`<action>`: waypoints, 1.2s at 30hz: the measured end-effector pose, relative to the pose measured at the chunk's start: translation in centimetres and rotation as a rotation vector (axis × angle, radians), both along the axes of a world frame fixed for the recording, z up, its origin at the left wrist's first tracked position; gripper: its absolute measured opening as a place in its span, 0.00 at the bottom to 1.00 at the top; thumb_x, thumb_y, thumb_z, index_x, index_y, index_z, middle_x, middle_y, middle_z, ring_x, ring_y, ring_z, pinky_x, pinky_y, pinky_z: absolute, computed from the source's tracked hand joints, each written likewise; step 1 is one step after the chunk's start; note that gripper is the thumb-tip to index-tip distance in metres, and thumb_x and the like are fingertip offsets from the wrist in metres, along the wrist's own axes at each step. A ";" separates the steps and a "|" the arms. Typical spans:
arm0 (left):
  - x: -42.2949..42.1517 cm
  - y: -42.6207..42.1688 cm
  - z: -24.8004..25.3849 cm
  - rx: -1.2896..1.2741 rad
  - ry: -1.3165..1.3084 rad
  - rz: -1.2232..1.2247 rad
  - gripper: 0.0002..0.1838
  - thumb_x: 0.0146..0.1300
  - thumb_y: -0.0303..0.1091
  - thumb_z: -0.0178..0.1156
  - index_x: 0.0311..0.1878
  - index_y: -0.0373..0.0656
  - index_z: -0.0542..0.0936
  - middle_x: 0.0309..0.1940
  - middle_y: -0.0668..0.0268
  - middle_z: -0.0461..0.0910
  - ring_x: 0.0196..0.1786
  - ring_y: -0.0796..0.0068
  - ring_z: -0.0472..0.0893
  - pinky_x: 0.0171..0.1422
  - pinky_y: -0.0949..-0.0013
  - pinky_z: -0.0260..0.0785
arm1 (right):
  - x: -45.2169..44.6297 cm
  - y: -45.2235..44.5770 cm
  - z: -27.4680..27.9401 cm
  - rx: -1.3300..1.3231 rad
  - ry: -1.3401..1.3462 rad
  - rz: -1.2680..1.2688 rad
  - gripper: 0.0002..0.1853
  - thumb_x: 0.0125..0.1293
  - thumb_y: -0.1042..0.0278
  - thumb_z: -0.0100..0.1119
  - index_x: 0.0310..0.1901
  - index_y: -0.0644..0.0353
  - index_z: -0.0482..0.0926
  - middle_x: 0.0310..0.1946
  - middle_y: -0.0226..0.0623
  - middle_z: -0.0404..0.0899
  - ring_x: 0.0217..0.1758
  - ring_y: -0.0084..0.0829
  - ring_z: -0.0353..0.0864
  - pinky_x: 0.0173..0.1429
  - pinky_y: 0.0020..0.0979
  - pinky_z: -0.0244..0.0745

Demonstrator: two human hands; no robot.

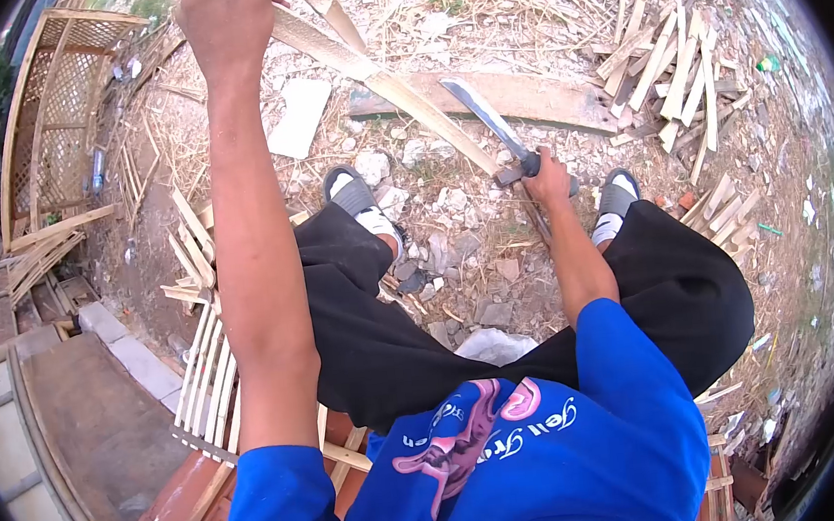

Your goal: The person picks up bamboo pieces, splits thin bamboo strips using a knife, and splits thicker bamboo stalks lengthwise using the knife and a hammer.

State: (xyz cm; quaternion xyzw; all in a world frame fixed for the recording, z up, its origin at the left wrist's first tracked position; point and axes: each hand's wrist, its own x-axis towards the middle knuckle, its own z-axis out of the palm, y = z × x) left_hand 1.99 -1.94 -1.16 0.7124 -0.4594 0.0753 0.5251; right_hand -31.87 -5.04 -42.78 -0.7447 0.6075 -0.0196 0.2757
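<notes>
My left hand (229, 34) is raised at the top of the view, closed around the upper end of a long wooden strip (382, 83). The fingertips are partly cut off by the frame edge. A second length of wood (328, 8) runs beside that strip near its top. Down between my feet, my right hand (551, 181) grips the dark handle of a machete (486, 116). Its blade points up and away to the left. The lower end of the strip lies beside the blade, by a small dark block (508, 177); I cannot tell whether they touch.
A weathered plank (562, 106) lies ahead on stony, straw-covered ground. Split wood is piled at the right (683, 64), with more sticks at the left (195, 242). A flat white piece (299, 118) lies ahead. Lattice panels (57, 113) stand far left. My sandaled feet flank the rubble.
</notes>
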 end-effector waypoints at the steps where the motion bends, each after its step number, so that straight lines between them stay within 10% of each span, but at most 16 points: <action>1: -0.3 0.1 0.3 0.020 -0.029 0.001 0.13 0.56 0.36 0.75 0.32 0.38 0.81 0.14 0.70 0.75 0.15 0.83 0.73 0.19 0.75 0.61 | 0.4 -0.3 -0.4 -0.071 -0.090 -0.057 0.34 0.55 0.52 0.70 0.62 0.55 0.71 0.49 0.54 0.81 0.58 0.52 0.79 0.62 0.50 0.71; 4: -1.3 0.3 1.5 0.032 -0.059 -0.079 0.13 0.55 0.35 0.75 0.28 0.38 0.81 0.14 0.71 0.74 0.16 0.84 0.73 0.19 0.74 0.61 | 4.3 -2.8 3.2 0.150 -0.807 -0.258 0.38 0.60 0.45 0.68 0.65 0.61 0.70 0.57 0.55 0.77 0.61 0.48 0.77 0.64 0.42 0.71; 7: -2.4 0.6 2.3 0.176 0.029 -0.201 0.12 0.58 0.35 0.73 0.35 0.37 0.82 0.22 0.70 0.78 0.25 0.83 0.78 0.26 0.74 0.68 | 9.2 -1.4 15.7 0.369 -1.057 0.174 0.51 0.51 0.39 0.74 0.72 0.53 0.62 0.68 0.56 0.66 0.72 0.48 0.66 0.70 0.46 0.66; 12: -3.7 0.8 3.1 0.266 -0.063 -0.230 0.14 0.58 0.46 0.73 0.33 0.45 0.85 0.17 0.75 0.77 0.22 0.88 0.76 0.24 0.79 0.61 | 12.7 3.2 18.8 -0.093 -0.922 0.419 0.59 0.46 0.46 0.80 0.75 0.50 0.53 0.69 0.53 0.64 0.73 0.48 0.64 0.77 0.49 0.58; 18: -4.4 1.2 3.3 0.266 0.043 -0.304 0.14 0.57 0.43 0.75 0.31 0.42 0.84 0.18 0.74 0.77 0.21 0.87 0.75 0.24 0.79 0.60 | 12.5 8.4 18.3 0.477 -1.104 0.389 0.53 0.48 0.53 0.81 0.72 0.53 0.57 0.62 0.48 0.70 0.65 0.43 0.73 0.70 0.41 0.68; 22: -4.0 1.2 3.1 0.266 0.104 -0.355 0.20 0.54 0.50 0.76 0.33 0.42 0.85 0.19 0.73 0.78 0.24 0.86 0.76 0.26 0.76 0.64 | 13.1 12.1 16.9 0.416 -1.065 0.407 0.26 0.60 0.55 0.73 0.52 0.65 0.78 0.35 0.33 0.81 0.41 0.24 0.79 0.50 0.31 0.75; 29: -4.2 2.0 5.1 0.308 -0.026 -0.240 0.34 0.59 0.55 0.71 0.64 0.46 0.75 0.60 0.58 0.75 0.59 0.64 0.80 0.57 0.62 0.75 | 9.2 10.3 10.5 0.395 -1.072 -0.228 0.18 0.63 0.59 0.68 0.47 0.65 0.81 0.27 0.32 0.80 0.27 0.23 0.79 0.34 0.31 0.75; 36: -3.3 3.2 6.7 0.145 0.021 -0.331 0.29 0.60 0.55 0.69 0.58 0.47 0.80 0.57 0.60 0.79 0.54 0.63 0.83 0.53 0.61 0.75 | -2.6 -11.1 15.0 -0.045 -0.781 -0.504 0.26 0.52 0.60 0.77 0.46 0.71 0.78 0.34 0.47 0.85 0.32 0.35 0.87 0.39 0.35 0.81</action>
